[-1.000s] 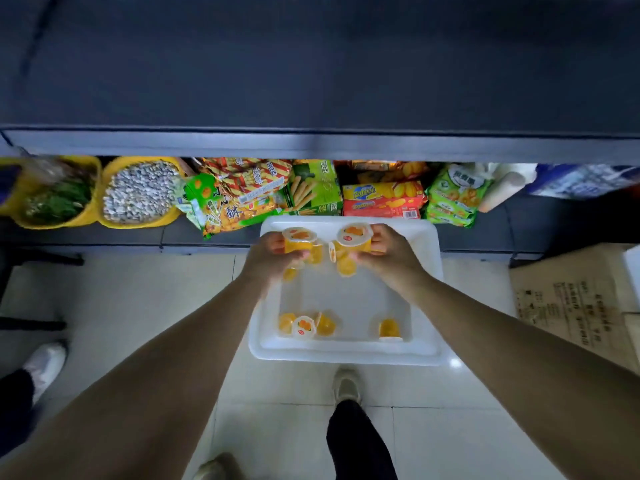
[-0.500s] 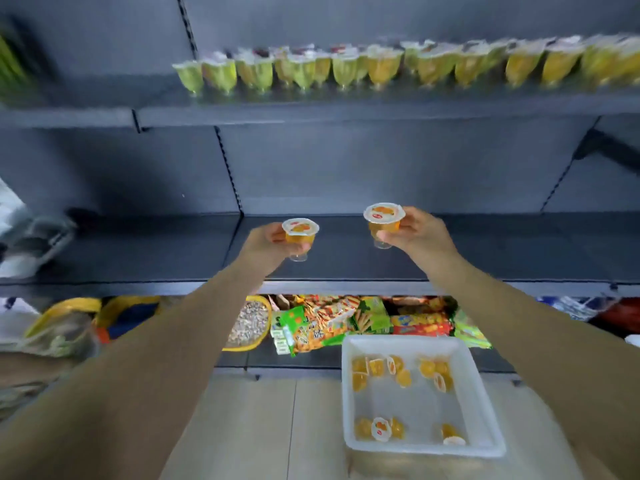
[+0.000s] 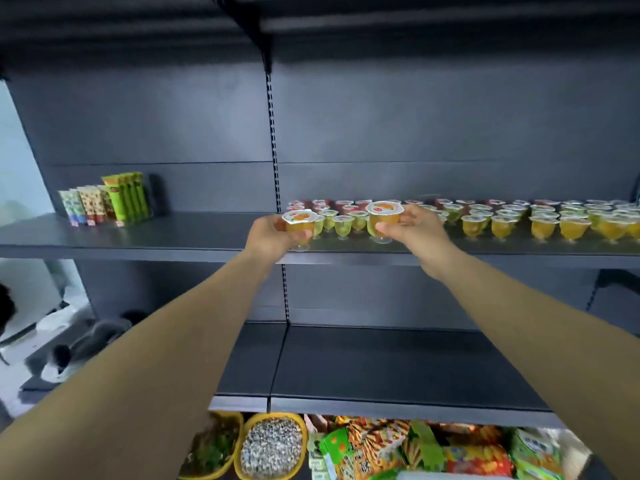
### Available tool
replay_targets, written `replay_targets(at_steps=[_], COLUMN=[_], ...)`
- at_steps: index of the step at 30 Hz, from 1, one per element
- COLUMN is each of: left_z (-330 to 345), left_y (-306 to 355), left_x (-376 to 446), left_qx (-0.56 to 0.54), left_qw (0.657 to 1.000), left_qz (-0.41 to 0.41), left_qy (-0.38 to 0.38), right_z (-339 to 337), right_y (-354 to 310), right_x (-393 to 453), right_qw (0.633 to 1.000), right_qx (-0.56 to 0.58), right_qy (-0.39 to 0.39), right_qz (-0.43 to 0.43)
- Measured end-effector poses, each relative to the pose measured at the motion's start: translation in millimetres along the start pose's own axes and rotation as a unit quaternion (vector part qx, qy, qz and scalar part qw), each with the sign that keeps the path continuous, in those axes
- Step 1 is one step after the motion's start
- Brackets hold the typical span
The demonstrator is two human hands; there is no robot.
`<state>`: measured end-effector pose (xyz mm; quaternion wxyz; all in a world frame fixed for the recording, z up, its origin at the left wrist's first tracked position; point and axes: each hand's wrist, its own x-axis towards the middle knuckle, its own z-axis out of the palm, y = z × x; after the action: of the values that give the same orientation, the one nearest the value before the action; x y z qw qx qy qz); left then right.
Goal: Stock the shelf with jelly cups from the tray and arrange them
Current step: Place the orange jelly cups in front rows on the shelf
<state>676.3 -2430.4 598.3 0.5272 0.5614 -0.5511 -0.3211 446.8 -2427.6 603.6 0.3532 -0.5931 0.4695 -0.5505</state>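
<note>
My left hand (image 3: 268,233) grips an orange jelly cup (image 3: 299,225) at the front edge of the dark grey shelf (image 3: 173,237). My right hand (image 3: 415,228) holds a second orange jelly cup (image 3: 383,218) just right of it, its foot over the shelf's front edge. Behind and to the right of both cups stand rows of several green, yellow and red jelly cups (image 3: 519,220) on the same shelf. The tray is out of sight except perhaps a white sliver at the bottom edge.
Green and patterned snack boxes (image 3: 114,199) stand at the shelf's left. A bare dark shelf (image 3: 398,368) lies below. At the bottom are yellow baskets (image 3: 273,445) and snack bags (image 3: 415,448). A slotted upright (image 3: 275,174) divides the shelf bays.
Both hands have risen from the tray past the lower shelf to the upper shelf, each carrying a jelly cup; the view has tilted up and the tray has dropped out of sight.
</note>
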Motion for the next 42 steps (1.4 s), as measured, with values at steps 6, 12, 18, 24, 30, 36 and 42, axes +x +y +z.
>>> replay_targets(at_steps=[6, 12, 18, 24, 30, 36, 42], left_z=[-4.4, 7.0, 18.4, 19.9, 17.9, 6.1, 2.3], left_y=[-34.7, -87.5, -127.7, -136.9, -136.1, -116.7, -76.3], left_x=[80.8, 163.6, 207.9, 217.1, 213.7, 183.6, 129.1], left_qx=[0.000, 0.048, 0.024, 0.016, 0.070, 0.152, 0.396], left_qw=[0.999, 0.996, 0.996, 0.997, 0.995, 0.984, 0.908], left_qz=[-0.028, -0.058, -0.078, -0.073, -0.074, -0.075, -0.049], left_qy=[0.039, 0.050, 0.038, 0.038, 0.011, -0.056, -0.130], right_z=[62.4, 125.0, 150.1, 150.3, 149.7, 114.9, 41.9], right_y=[37.4, 92.5, 135.3, 146.4, 144.7, 129.2, 100.3], right_x=[85.5, 161.4, 196.1, 204.4, 203.0, 177.2, 129.6], right_qw=[1.000, 0.998, 0.994, 0.993, 0.993, 0.988, 0.942], right_qx=[-0.011, -0.026, -0.049, -0.045, -0.057, -0.098, -0.290], right_qy=[-0.005, -0.038, -0.071, -0.077, -0.076, -0.097, -0.164], right_qz=[0.011, 0.046, 0.067, 0.071, 0.073, 0.067, 0.033])
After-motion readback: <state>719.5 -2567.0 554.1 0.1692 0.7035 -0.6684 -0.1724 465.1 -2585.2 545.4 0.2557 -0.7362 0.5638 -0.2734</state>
